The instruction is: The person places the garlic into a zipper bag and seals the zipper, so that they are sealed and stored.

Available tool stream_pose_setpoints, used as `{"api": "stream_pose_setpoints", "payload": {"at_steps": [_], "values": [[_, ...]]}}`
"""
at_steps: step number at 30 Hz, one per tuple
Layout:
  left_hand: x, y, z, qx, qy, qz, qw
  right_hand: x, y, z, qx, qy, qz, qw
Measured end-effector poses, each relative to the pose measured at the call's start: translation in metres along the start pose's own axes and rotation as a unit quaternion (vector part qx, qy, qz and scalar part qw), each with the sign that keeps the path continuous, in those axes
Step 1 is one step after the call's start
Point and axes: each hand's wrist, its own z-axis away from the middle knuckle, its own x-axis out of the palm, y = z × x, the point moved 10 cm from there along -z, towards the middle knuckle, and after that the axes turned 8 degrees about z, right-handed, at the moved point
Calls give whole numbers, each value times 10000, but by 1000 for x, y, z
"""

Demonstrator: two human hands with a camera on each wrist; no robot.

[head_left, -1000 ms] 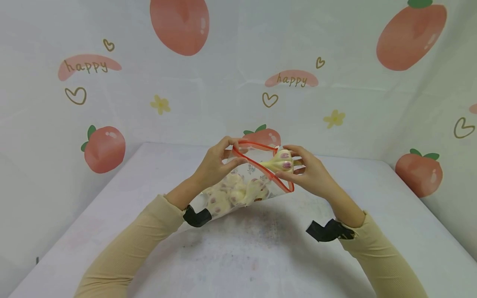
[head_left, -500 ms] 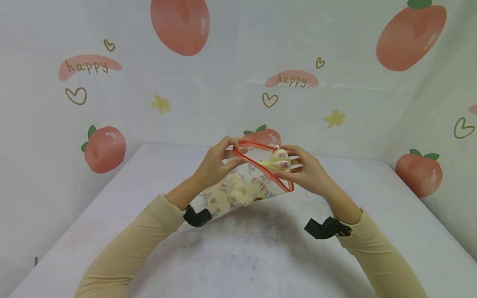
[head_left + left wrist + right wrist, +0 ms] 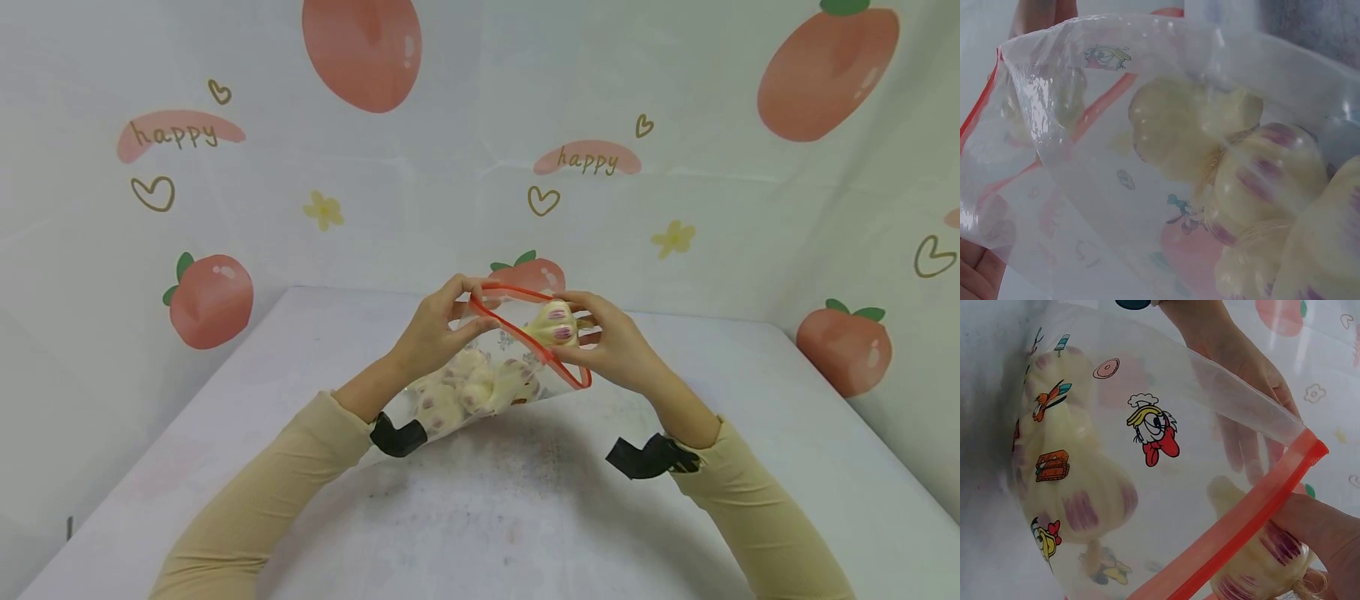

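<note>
A clear zip bag with a red rim (image 3: 525, 338) and cartoon prints is held tilted above the table, its mouth toward the right. My left hand (image 3: 431, 337) pinches the upper left part of that rim between thumb and fingers. Several garlic bulbs (image 3: 442, 406) with purple streaks lie low in the bag, blurred by the plastic in the left wrist view. At the mouth, my right hand (image 3: 617, 346) grips another garlic bulb (image 3: 555, 325) by its root end. The bulb's stem points inward, and the right wrist view shows it partly behind the red band (image 3: 1229, 534).
The white table (image 3: 420, 533) has faint dark specks and extends around the bag. Behind it hangs a white backdrop (image 3: 442, 200) printed with red fruit and "happy" lettering. A black strap piece (image 3: 652, 457) sits at the right wrist, and another black piece (image 3: 399, 436) at the left.
My right hand has moved slightly left, carrying the garlic bulb farther into the bag's mouth. The left hand and the bag stay nearly where they were.
</note>
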Motion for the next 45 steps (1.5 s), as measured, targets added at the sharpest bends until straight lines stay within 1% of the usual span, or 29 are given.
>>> {"api": "stream_pose_setpoints", "payload": {"at_steps": [9,15,25,29,37,41,45], "values": [[0,-1,0,-20,-12,-53,10000,1,-6,-2,-300,30,-21,9995],[1,0,0,-8,-11,13,10000,5,-9,-3,-486,-83,-23,9988],[1,-1,0,-21,-15,-8,10000,12,-6,-6,-268,-235,49,9994],[2,-1,-1,-39,-21,-10,10000,15,-7,-7,-266,-272,27,9993],[0,-2,0,-89,-13,-12,10000,22,-10,-8,-345,-590,-369,9970],[0,0,0,-37,-18,-66,10000,20,-10,-6,-452,-549,-169,9973],[0,1,0,16,-9,-85,10000,12,-8,-5,-506,-316,66,9982]]}}
